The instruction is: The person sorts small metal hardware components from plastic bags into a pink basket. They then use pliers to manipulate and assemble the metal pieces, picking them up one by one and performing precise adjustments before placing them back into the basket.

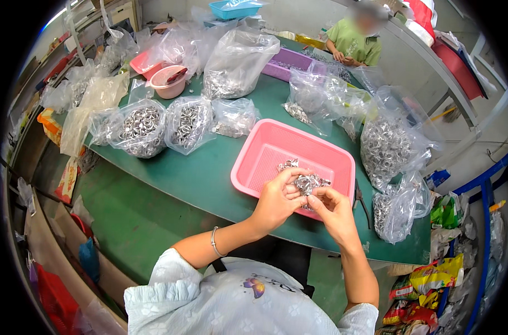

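Note:
Both hands meet over the near part of a pink plastic basket [262,146] on the green table. My left hand [273,204] cups a small bunch of shiny silver metal pieces [309,183], its fingers curled around them. My right hand [333,213] is at the same bunch, thumb and fingertips closed against its right side; the exact piece between them is too small to tell. More silver pieces [288,163] lie on the basket floor, partly hidden behind my hands. Dark-handled pliers [362,205] rest on the table just right of the basket.
Clear bags of silver rings [142,129] stand left, and another full bag [386,146] stands right. A pink bowl [169,84] and a purple tray [284,68] sit farther back. Across the table, a person in a green shirt [351,42] sits with hands together.

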### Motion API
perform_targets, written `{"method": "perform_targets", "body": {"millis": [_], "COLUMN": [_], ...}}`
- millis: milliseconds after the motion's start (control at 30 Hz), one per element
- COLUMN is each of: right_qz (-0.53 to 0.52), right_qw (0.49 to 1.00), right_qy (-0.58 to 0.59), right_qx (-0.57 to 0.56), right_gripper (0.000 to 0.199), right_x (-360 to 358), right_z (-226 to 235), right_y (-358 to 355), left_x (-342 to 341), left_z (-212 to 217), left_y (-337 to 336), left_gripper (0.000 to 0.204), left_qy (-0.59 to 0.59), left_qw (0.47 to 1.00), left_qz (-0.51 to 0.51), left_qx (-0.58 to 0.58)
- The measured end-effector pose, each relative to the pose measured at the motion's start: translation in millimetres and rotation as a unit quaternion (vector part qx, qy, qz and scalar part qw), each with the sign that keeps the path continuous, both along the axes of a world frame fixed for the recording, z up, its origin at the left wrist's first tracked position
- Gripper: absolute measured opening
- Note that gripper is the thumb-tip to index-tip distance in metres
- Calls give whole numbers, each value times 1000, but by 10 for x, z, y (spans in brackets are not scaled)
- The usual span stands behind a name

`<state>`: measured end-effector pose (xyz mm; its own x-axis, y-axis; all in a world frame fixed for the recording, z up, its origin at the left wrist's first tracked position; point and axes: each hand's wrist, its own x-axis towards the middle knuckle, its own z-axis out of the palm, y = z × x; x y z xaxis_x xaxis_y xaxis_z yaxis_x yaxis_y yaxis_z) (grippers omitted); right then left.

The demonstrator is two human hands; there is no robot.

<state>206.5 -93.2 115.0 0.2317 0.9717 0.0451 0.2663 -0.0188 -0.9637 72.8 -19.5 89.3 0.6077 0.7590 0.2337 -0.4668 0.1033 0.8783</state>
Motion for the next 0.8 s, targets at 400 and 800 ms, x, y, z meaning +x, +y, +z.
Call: {"method": "perform_targets", "body": {"millis": [400,800], "right_qz": [-28,-19], "right_qw": [979,993], "right_qy": [199,111], "right_qx": [-26,44], "right_gripper": [7,12], "right_x": [-27,-164], "right_z": [49,70], "right_y": [-37,-209], "left_x": [-189,-218], "left_z": [136,70], "left_y": [3,-19], "left_gripper": [31,34], "left_qy": [-6,7], "left_qw": [996,997], "left_qz": [-82,-50], "left_qx": [-41,-67]}}
